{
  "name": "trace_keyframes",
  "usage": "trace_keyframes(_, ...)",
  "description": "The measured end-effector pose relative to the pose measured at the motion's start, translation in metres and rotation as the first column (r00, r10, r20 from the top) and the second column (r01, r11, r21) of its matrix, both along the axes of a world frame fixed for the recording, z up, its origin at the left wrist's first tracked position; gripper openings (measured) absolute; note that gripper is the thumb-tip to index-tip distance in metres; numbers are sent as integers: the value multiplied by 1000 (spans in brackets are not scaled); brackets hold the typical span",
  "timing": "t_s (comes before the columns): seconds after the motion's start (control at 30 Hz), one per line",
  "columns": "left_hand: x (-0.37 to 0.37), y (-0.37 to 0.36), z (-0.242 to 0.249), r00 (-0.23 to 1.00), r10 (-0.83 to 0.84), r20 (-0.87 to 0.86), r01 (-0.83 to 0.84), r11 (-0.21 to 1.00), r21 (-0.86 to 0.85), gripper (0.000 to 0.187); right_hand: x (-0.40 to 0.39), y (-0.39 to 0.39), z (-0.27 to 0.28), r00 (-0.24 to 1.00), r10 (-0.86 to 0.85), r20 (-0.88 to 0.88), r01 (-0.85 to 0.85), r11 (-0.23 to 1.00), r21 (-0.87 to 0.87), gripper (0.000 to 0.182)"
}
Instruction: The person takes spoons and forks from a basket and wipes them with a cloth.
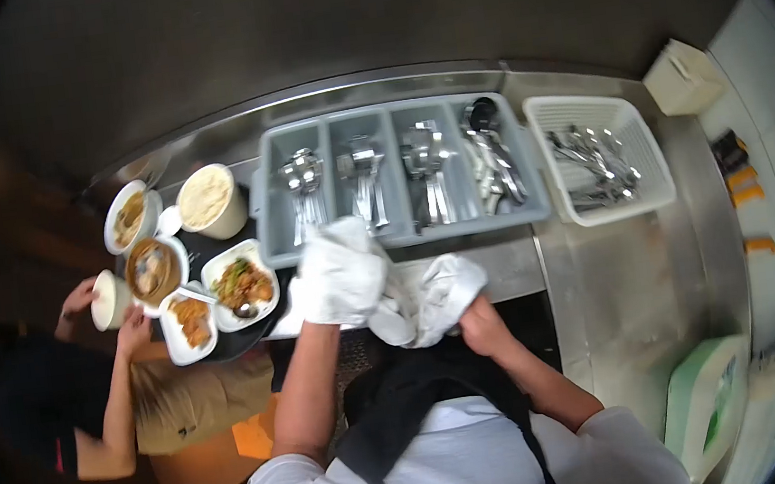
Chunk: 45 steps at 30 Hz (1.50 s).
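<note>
A white cloth [345, 274] is bunched between my two hands, in front of the grey cutlery tray [265, 199]. My left hand [323, 333] is wrapped in it, so the fingers are hidden. On the other side, my right hand [484, 327] is closed on the cloth's lower right end. Whether the folds hold a piece of cutlery I cannot tell. The tray has several compartments, with spoons [302, 180] at the left, more metal cutlery [362, 173] in the middle, and a black ladle [484, 114] among utensils at the right.
Right of the tray, a white plastic basket [661, 163] holds loose cutlery. To the left, a black tray [244, 340] carries bowls and plates of food. A co-worker [51, 395] there holds a white bowl [109, 300]. A green-and-white box [707, 402] stands at the lower right.
</note>
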<state>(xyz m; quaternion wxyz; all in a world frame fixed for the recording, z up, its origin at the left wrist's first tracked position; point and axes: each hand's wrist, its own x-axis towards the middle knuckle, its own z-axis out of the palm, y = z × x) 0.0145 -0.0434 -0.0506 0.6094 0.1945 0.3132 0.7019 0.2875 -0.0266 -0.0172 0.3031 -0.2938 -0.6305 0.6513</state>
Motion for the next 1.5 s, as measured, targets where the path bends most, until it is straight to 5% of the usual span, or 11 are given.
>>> trace_keyframes(0.07, 2, 0, 33, 924, 239, 300, -245, 969, -19, 37, 14, 7, -30, 964, 37, 263, -96, 972, 216, 27)
trace_keyframes(0.23, -28, 28, -7, 879, 336, -337, -256, 931, 259, 24, 69, 49, 45, 485, 88, 870, -483, 856, 183, 38)
trace_keyframes(0.27, -27, 27, -12, 805, 366, -466, -247, 922, 298, 27, 83, 64, 56, 510, 93, 855, -458, 871, 179, 34)
trace_keyframes(0.33, -13, 22, 8, 979, 28, 203, -72, 975, 208, 31, 109, 98, 74, 631, -58, 774, -151, 969, 196, 27)
trace_keyframes(0.37, 14, 29, 36, 880, 470, 67, -465, 882, -70, 20, 126, 120, 68, 729, -259, 633, -4, 924, 382, 20)
trace_keyframes(0.53, 11, 37, 45, 946, 323, -13, -322, 944, 71, 27, 221, 268, 34, 396, -621, 676, 241, 781, 576, 23)
trace_keyframes(0.67, 12, 36, 42, 938, 342, -56, -338, 938, 75, 31, 277, 347, -21, 115, -662, 740, -55, 740, 670, 33)
trace_keyframes(1.0, -17, 44, 16, 958, 225, -176, -217, 974, 65, 46, 325, 461, -96, -31, -623, 781, 215, 759, 614, 40)
trace_keyframes(1.17, -11, 43, 21, 948, 288, -132, -297, 953, -56, 48, 278, 451, -53, -176, -445, 878, 229, 849, 476, 88)
trace_keyframes(1.33, 10, 49, 47, 888, 393, -240, -433, 890, -142, 15, 226, 427, -18, -120, -324, 939, -45, 946, 320, 114)
trace_keyframes(1.5, 13, 50, 54, 947, 319, -30, -320, 942, -98, 31, 214, 409, -34, 3, -421, 907, -272, 873, 405, 117)
